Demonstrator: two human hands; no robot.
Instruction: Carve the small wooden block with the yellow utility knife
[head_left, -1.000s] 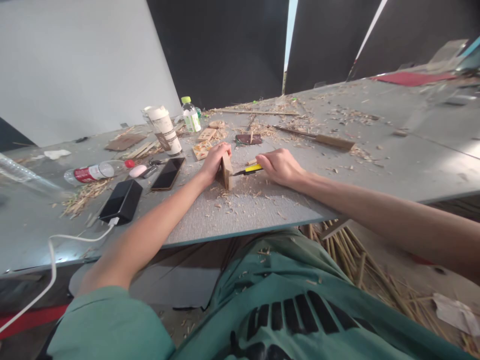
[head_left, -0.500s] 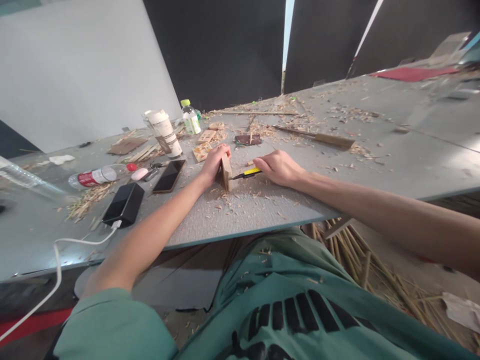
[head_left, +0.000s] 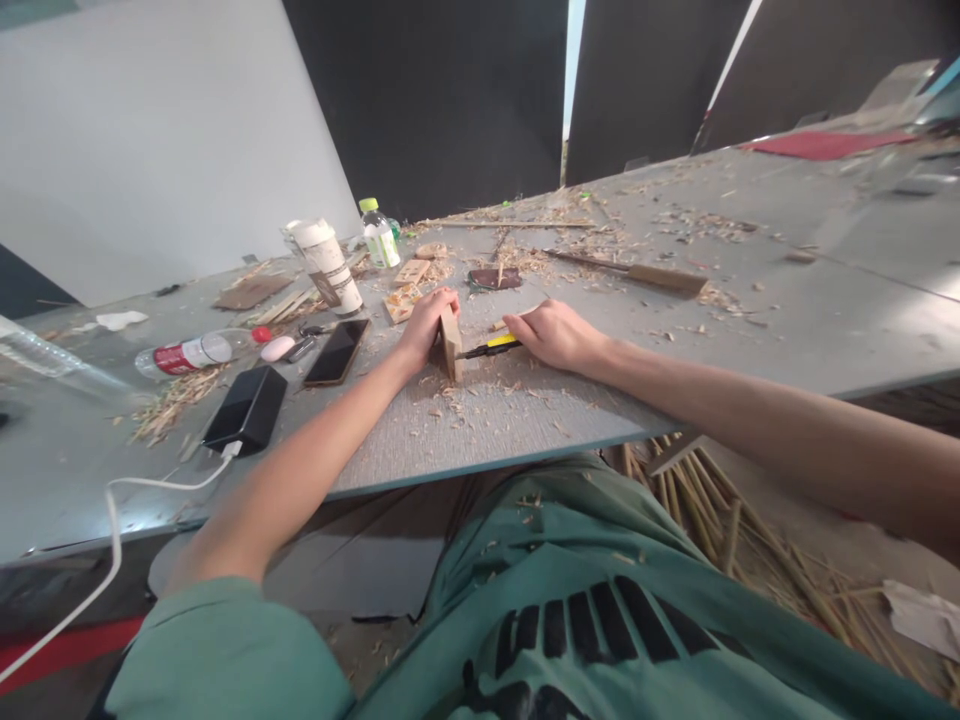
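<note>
My left hand (head_left: 426, 325) is closed round a small wooden block (head_left: 451, 343) that stands on edge on the grey table (head_left: 750, 330). My right hand (head_left: 551, 333) grips a yellow and black utility knife (head_left: 495, 346), its tip pointing left and touching the block's right face. Wood shavings (head_left: 487, 385) lie scattered round the block.
Left of my hands lie a phone (head_left: 337, 351), a black power bank (head_left: 245, 409) with a white cable, a lying bottle (head_left: 196, 351), a paper cup (head_left: 326, 266) and a green-capped bottle (head_left: 377, 233). A wooden-handled tool (head_left: 645, 275) lies behind. Bamboo sticks (head_left: 720, 520) lie on the floor.
Both hands stay on the block and the knife; my right hand has edged slightly left toward the block. The view has shifted a little.
</note>
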